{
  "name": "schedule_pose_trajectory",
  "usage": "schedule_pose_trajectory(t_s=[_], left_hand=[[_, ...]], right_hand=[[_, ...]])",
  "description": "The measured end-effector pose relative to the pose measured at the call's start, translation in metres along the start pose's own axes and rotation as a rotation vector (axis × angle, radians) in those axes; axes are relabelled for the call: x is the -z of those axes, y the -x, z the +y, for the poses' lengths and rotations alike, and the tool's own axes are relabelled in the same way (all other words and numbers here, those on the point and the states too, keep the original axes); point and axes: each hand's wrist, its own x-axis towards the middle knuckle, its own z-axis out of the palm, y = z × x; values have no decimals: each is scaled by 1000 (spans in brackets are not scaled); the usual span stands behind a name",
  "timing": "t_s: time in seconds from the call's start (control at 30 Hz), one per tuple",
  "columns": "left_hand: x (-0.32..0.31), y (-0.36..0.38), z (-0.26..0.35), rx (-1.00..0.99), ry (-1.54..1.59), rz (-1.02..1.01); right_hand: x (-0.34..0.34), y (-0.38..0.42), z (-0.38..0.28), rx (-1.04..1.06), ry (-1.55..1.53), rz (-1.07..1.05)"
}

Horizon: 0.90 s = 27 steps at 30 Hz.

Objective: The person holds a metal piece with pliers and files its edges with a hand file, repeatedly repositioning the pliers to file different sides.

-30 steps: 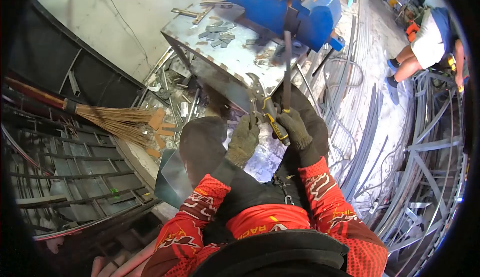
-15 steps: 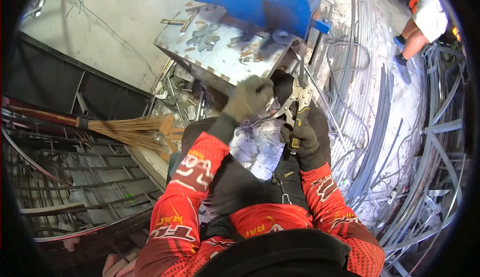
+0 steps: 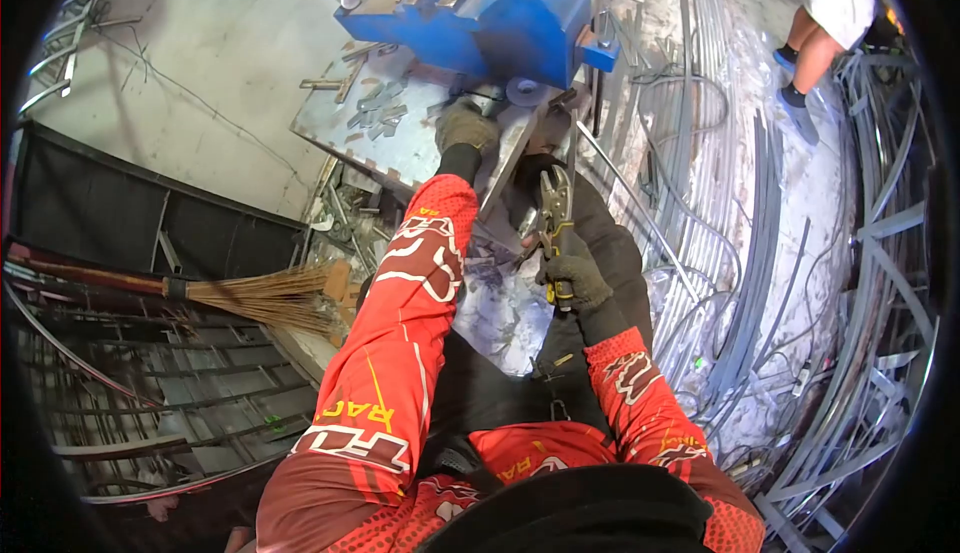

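My right hand, in a dark work glove, is closed around the black and yellow grips of locking pliers. The pliers are held above my lap, jaws pointing away from me. My left hand, also gloved, reaches forward to the top of a metal work table. Its fingers are at the table surface, beside small flat metal pieces and below a blue vise-like machine; the glove's back hides them. A grey disc with a hole lies right of that hand.
A stick broom lies at left, above a metal grating. Long metal bars and a cable cover the floor at right. Bent metal frames stand beyond. Another person's legs show at upper right.
My left hand has moved from near the pliers, forward and left onto the table. My right hand, still holding the pliers, has shifted slightly left. The view has moved a little.
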Motion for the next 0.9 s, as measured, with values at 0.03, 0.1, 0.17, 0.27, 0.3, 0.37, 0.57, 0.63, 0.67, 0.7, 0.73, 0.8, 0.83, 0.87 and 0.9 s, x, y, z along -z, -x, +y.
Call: schedule_pose_trajectory(t_s=[0.03,0.1,0.17,0.27,0.3,0.37,0.57,0.63,0.67,0.7,0.73,0.8,0.83,0.87,0.9], left_hand=[[0,-3,-5,-35,-4,30],[2,-6,-18,-63,-11,60],[11,-4,-30,-193,78,-31],[29,17,-45,-227,485,-167],[37,30,-45,-163,672,-300],[52,53,-44,-110,751,-375],[69,88,-46,-133,741,-511],[67,93,-47,-136,740,-561],[66,96,-47,-140,732,-608],[65,99,-47,-140,736,-609],[64,101,-48,-121,745,-626],[63,103,-48,-100,756,-641],[63,103,-48,-129,702,-632],[62,102,-48,-157,647,-624],[61,102,-48,-155,647,-622]], right_hand=[[-3,0,-3,-3,-13,15],[-6,-2,0,-12,-27,27],[-7,-7,6,82,105,63],[-7,-4,9,105,128,44],[-9,-3,7,94,124,48],[-14,3,-2,38,162,21],[-21,5,3,-20,293,41],[-22,5,5,-38,355,51],[-23,4,8,16,373,49],[-23,2,10,70,390,46],[-20,-1,15,70,392,45],[-13,-6,24,167,453,38],[-15,-4,22,167,455,35],[-16,-2,20,127,427,39],[-18,-1,18,87,397,44]])
